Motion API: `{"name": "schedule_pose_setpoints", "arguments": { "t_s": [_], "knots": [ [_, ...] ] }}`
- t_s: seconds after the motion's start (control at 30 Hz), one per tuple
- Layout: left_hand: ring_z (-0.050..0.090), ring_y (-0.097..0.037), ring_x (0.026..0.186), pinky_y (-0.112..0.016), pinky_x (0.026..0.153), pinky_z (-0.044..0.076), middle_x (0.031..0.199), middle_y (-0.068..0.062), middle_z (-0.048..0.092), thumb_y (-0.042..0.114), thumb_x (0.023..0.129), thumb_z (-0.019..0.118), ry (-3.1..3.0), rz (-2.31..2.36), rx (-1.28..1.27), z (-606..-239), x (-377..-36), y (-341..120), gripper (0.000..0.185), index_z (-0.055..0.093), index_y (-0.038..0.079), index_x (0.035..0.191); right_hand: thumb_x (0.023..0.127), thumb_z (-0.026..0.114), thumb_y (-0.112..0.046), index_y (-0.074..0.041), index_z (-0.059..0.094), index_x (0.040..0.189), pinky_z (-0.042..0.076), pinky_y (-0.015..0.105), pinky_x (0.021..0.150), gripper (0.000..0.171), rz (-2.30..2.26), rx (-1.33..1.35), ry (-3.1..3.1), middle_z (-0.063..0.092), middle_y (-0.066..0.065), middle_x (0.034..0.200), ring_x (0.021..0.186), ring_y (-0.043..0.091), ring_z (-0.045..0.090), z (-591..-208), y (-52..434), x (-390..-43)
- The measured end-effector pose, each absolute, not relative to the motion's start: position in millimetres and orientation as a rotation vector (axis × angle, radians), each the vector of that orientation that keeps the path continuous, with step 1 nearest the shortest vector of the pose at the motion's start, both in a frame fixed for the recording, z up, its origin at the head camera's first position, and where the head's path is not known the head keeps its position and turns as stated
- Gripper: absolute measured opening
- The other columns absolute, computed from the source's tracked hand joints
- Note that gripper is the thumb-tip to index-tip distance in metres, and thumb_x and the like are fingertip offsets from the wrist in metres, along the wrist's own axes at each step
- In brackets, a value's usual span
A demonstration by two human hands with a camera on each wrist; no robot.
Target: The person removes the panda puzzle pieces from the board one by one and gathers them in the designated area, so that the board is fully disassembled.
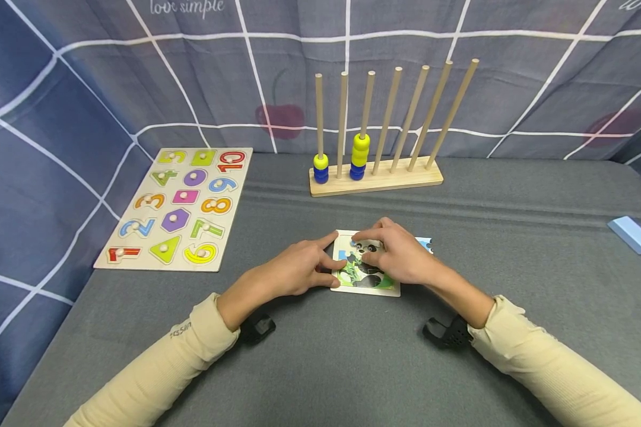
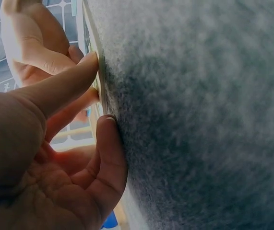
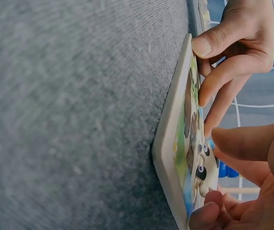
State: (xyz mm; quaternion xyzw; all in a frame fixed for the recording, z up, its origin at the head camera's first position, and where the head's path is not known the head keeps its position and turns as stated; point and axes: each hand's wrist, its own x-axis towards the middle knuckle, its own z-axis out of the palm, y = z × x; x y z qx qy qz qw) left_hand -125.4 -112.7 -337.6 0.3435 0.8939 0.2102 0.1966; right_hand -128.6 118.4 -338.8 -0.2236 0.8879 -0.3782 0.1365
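Wooden and small, the panda puzzle point(image 1: 365, 279) lies flat on the grey table point(image 1: 320, 367), in the middle, directly in front of the person. Both hands work on it from opposite sides. The left hand point(image 1: 294, 270) comes from the left edge: its index finger lies stretched along the top left corner and its thumb presses against the side of the frame, so the fingers are spread and mostly straight — it seems they hold the board steady so it does not slide on the felt. The left wrist view shows the same thing, with fingertips point(image 2: 91, 60) set against the thin edge of the board.

The right hand point(image 1: 400, 258) rests on top of the picture. Its thumb and forefinger are bent close together around the panda's face, where they seem to pinch or press a puzzle piece point(image 1: 371, 249) — whether the piece is lifted or already in its place, I cannot tell. In the right wrist view the piece with the panda eyes point(image 3: 201, 170) sits just beside the thumb.

Behind the right hand a blue loose piece point(image 1: 424, 243) lies touching or very near the board. Further back stands a peg rack point(image 1: 376, 178) with yellow and blue beads. A number board point(image 1: 178, 207) lies at the left, and a light blue block point(image 1: 632, 233) far at the right.
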Motion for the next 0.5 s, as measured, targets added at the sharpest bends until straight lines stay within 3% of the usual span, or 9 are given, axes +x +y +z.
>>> {"name": "schedule_pose_setpoints", "arguments": {
  "t_s": [0.13,0.27,0.33,0.5],
  "knots": [
    [0.063,-0.018,0.099,-0.043,0.100,0.042,0.157,-0.023,0.023,0.028,0.092,0.072,2.504,0.597,0.965,-336.8,-125.3,-113.6,0.041,0.066,0.014,0.131,0.091,0.065,-0.003,-0.001,0.055,0.138,0.040,0.039,0.071,0.048,-1.142,-0.618,2.574,0.054,0.014,0.106,0.080,0.023,0.047,-340.8,119.9,-128.5],
    [0.063,-0.017,0.093,-0.043,0.100,0.042,0.158,-0.022,0.023,0.028,0.092,0.072,2.501,0.609,0.960,-335.6,-124.6,-113.8,0.042,0.066,0.015,0.131,0.092,0.061,0.000,0.007,0.056,0.132,0.041,0.039,0.074,0.041,-1.172,-0.594,2.596,0.057,0.016,0.109,0.082,0.023,0.050,-342.3,120.5,-129.8],
    [0.063,-0.018,0.096,-0.043,0.100,0.042,0.158,-0.022,0.023,0.028,0.091,0.072,2.499,0.612,0.956,-334.9,-124.0,-113.8,0.042,0.066,0.015,0.131,0.092,0.060,0.000,0.009,0.060,0.127,0.040,0.037,0.070,0.036,-1.177,-0.586,2.609,0.058,0.014,0.100,0.077,0.021,0.048,-342.6,120.7,-130.5],
    [0.054,-0.028,0.121,-0.044,0.102,0.041,0.158,-0.022,0.023,0.027,0.091,0.072,2.491,0.610,0.949,-334.2,-123.8,-113.0,0.042,0.065,0.015,0.131,0.091,0.059,0.002,0.006,0.066,0.120,0.038,0.035,0.066,0.030,-1.199,-0.598,2.630,0.060,0.012,0.092,0.071,0.019,0.046,-343.2,123.2,-130.9]
  ]
}}
